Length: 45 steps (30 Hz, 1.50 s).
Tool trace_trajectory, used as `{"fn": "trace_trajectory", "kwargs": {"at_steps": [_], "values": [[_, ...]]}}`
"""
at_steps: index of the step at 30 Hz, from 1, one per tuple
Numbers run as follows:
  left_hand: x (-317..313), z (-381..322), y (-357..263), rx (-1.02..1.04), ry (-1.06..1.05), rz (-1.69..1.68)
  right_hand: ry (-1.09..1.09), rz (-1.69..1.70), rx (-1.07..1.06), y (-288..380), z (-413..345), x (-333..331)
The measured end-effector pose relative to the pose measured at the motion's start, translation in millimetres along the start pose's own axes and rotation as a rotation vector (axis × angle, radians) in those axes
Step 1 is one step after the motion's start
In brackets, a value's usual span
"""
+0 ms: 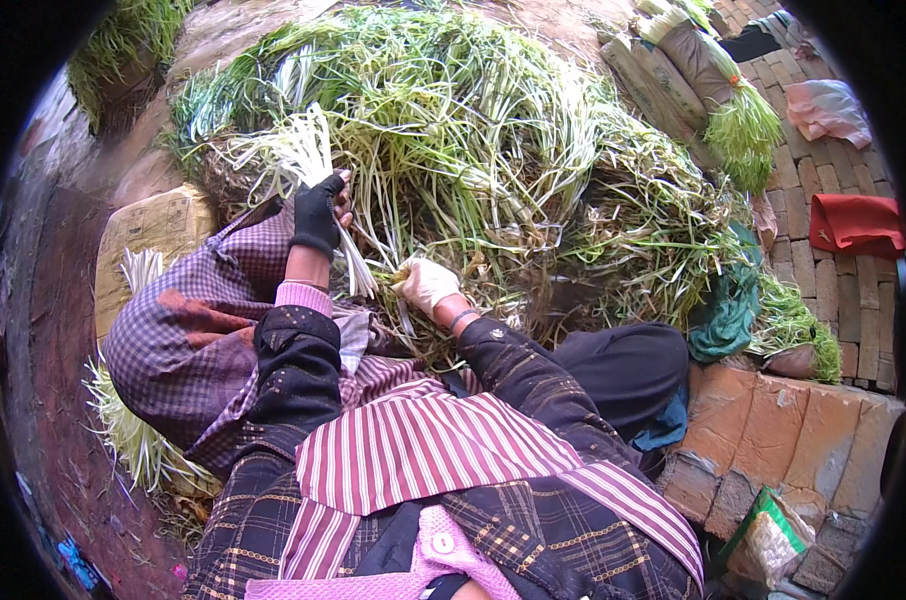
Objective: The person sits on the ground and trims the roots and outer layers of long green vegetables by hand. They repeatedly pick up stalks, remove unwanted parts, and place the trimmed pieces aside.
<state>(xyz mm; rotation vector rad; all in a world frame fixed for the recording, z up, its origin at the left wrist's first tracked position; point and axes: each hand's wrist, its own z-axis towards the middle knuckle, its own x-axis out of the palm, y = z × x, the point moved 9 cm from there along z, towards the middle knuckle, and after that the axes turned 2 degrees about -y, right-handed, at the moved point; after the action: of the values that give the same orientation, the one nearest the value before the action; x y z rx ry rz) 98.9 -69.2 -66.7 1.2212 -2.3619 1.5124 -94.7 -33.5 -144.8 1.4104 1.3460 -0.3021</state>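
My left hand (319, 214), in a black fingerless glove, grips a bunch of pale chive-like stalks (309, 146). The white ends fan out above the fist, and more stalk length hangs below it towards my right hand. My right hand (429, 286), in a whitish glove, is low at the near edge of the heap with its fingers curled. Yellowish-brown matter shows at its fingertips; whether it is held is unclear. Before me spreads a large heap of loose green and white stalks (453, 127), with dry, withered leaves along its near side.
A checked cloth (190, 330) covers my left knee. Beyond it are a yellowish block (149, 232) and pale stalks (149, 435). To the right lie tied green bundles (742, 131), teal netting (727, 315), a red cloth (856, 225), stacked bricks (783, 435) and a plastic packet (768, 536).
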Motion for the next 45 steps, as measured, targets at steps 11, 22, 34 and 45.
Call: {"fn": "trace_trajectory", "kwargs": {"at_steps": [11,22,34,45], "values": [[-16,11,14,0.081,-0.103,0.203,-0.171,0.215,-0.022,0,-9,-38],[-3,6,30,0.064,-0.027,0.238,-0.345,0.545,-0.095,41,-59,-112],[50,-23,17,-0.016,0.262,0.119,-0.193,0.995,-0.028,28,-46,-134],[103,-50,12,0.355,0.436,0.518,-0.338,1.175,-0.026,23,-24,-141]]}}
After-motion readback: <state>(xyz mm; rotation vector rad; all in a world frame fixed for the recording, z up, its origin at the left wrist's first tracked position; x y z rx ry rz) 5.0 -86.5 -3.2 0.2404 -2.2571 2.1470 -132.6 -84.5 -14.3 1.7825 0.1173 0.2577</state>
